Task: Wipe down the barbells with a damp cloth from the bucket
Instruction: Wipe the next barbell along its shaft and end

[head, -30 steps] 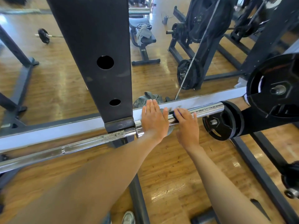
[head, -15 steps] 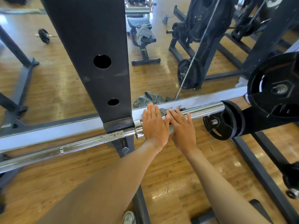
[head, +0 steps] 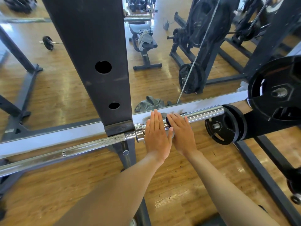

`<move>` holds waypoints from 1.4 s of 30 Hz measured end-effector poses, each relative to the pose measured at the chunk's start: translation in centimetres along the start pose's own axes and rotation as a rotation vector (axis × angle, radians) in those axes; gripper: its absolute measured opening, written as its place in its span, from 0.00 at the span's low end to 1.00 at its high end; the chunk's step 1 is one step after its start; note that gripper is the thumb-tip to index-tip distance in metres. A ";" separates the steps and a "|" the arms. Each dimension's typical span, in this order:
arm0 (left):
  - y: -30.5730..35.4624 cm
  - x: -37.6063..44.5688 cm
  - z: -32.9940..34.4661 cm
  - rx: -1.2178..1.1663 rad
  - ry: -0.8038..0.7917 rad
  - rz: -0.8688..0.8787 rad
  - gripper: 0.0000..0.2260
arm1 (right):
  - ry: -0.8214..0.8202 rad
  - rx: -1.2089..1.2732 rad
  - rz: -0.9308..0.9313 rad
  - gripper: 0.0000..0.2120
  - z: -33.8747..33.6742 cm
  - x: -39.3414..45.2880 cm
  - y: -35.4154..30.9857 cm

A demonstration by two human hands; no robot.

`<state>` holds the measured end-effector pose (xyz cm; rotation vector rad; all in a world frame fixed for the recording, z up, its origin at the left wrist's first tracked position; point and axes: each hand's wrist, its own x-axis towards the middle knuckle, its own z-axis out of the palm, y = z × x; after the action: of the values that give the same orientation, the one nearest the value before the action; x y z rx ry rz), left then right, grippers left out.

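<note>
Hands flat, fingers straight: our left hand (head: 156,136) and right hand (head: 182,132) press side by side on the barbell (head: 203,114) sleeve, a grey cloth (head: 163,115) beneath them. Bar rests across the black rack upright (head: 101,62).

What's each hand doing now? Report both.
Left hand: open, fingers straight, flat on the barbell sleeve.
Right hand: open, flat on the sleeve.

Both bare forearms reaching forward toward twelve o'clock, converging. Left hand (head: 157,136) flat, fingers straight and together, pointing to twelve. Right hand (head: 182,133) just beside it, touching, fingers straight, angled toward eleven.
</note>
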<state>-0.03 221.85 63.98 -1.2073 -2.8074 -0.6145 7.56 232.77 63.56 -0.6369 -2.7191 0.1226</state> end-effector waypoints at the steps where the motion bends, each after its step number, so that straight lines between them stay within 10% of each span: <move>1: 0.1 -0.6 0.1 -0.016 0.001 0.002 0.33 | 0.004 -0.012 0.003 0.33 -0.1 -0.3 0.4; 4: 0.6 -0.9 -0.4 -0.037 -0.026 0.009 0.33 | 0.042 0.018 0.267 0.39 -0.6 -0.3 0.7; 9: -0.4 4.9 -2.0 0.007 -0.104 -0.060 0.34 | -0.033 -0.003 0.033 0.38 -0.5 -0.6 0.3; 14: -0.7 6.3 -1.4 0.133 -0.351 -0.138 0.39 | -0.015 0.056 0.199 0.38 -1.4 0.1 0.1; 24: -0.2 3.0 -0.3 0.096 0.000 -0.061 0.35 | -0.051 0.119 0.104 0.36 -0.5 0.3 -0.7; 35: -0.4 2.8 0.3 0.017 -0.001 -0.042 0.37 | -0.063 0.361 0.119 0.42 -2.0 1.8 0.6; 42: -0.3 2.9 0.0 0.006 -0.012 -0.035 0.39 | 0.016 0.446 0.065 0.27 -1.8 1.0 2.2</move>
<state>-2.26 223.63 64.39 -1.1677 -2.8436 -0.6019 8.24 235.16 65.24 -0.5853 -2.5278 0.7122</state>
